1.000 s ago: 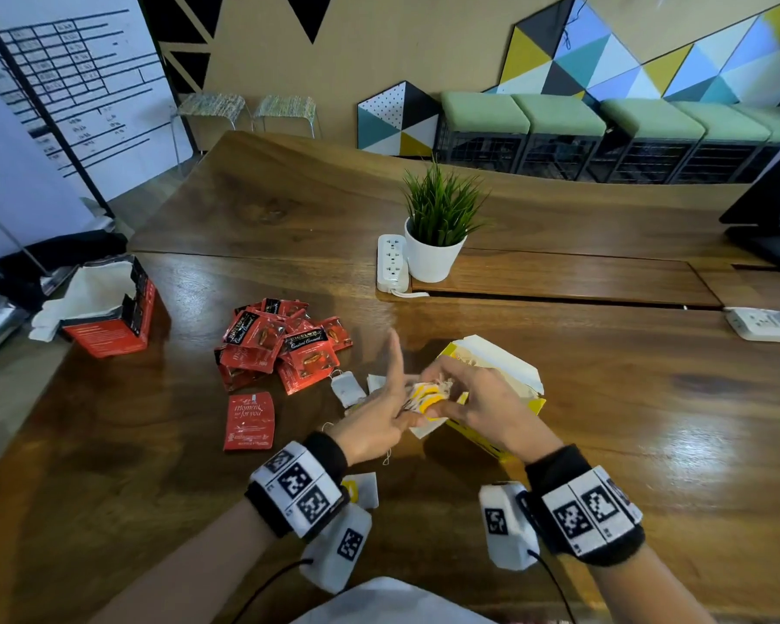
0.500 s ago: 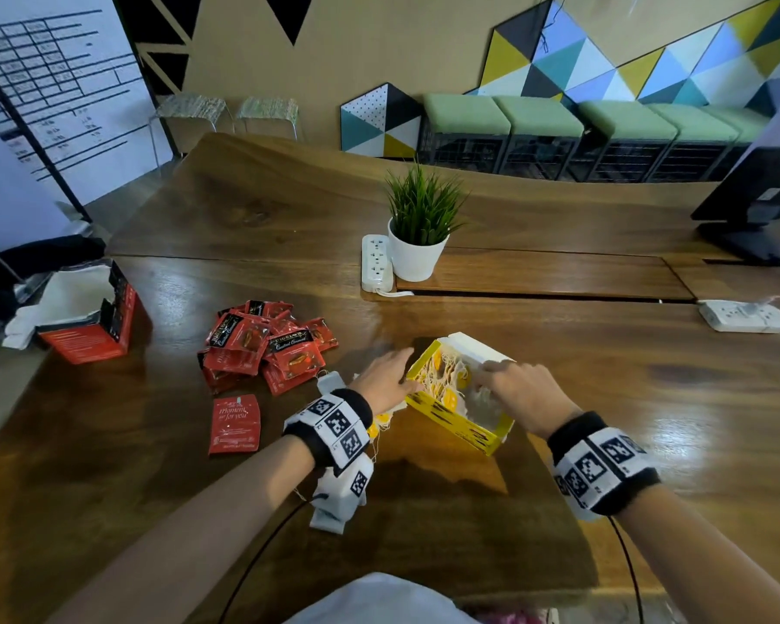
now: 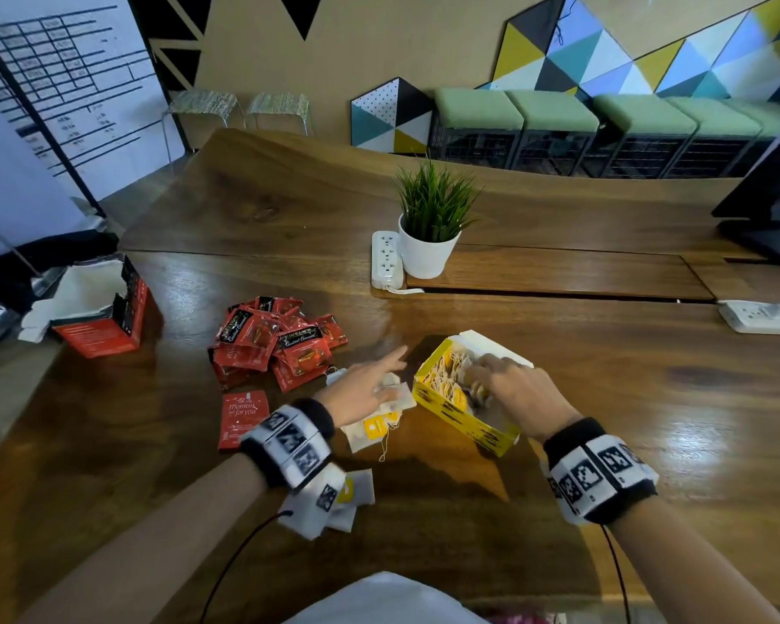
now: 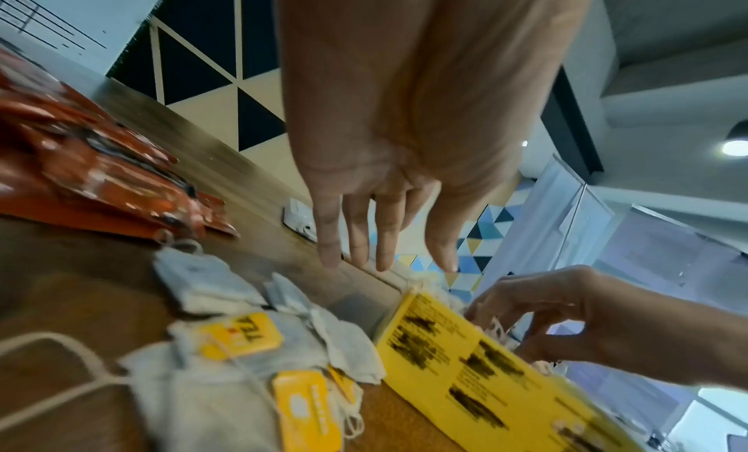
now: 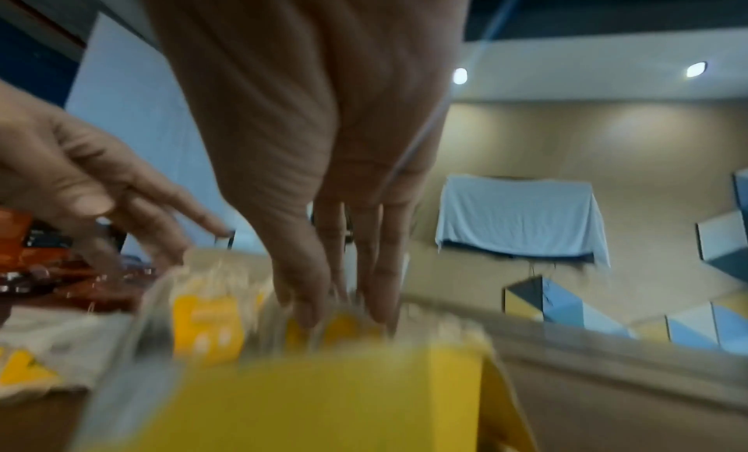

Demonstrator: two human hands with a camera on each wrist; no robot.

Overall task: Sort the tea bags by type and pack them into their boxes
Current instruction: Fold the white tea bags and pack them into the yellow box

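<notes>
An open yellow tea box (image 3: pixel 464 421) (image 4: pixel 465 353) (image 5: pixel 323 395) lies in front of me, filled with white tea bags with yellow tags. My right hand (image 3: pixel 482 376) (image 5: pixel 344 311) reaches into it, straight fingers pressing on the bags. My left hand (image 3: pixel 386 371) (image 4: pixel 388 260) hovers just left of the box, fingers straight and empty, above several loose white tea bags (image 3: pixel 374 427) (image 4: pixel 242 363). A pile of red sachets (image 3: pixel 280 344) lies further left, one red sachet (image 3: pixel 242 414) apart from it. The open red box (image 3: pixel 104 308) stands at the table's left edge.
More white tea bags (image 3: pixel 356 488) lie under my left wrist. A potted plant (image 3: pixel 426 249) and a power strip (image 3: pixel 386 258) stand behind the box. Another power strip (image 3: pixel 762 315) and a monitor (image 3: pixel 766 204) are at the far right.
A second ago both hands held a tea bag beside the yellow box. The right hand has since gone into the box with it; the left hand let go and spread over the loose bags.
</notes>
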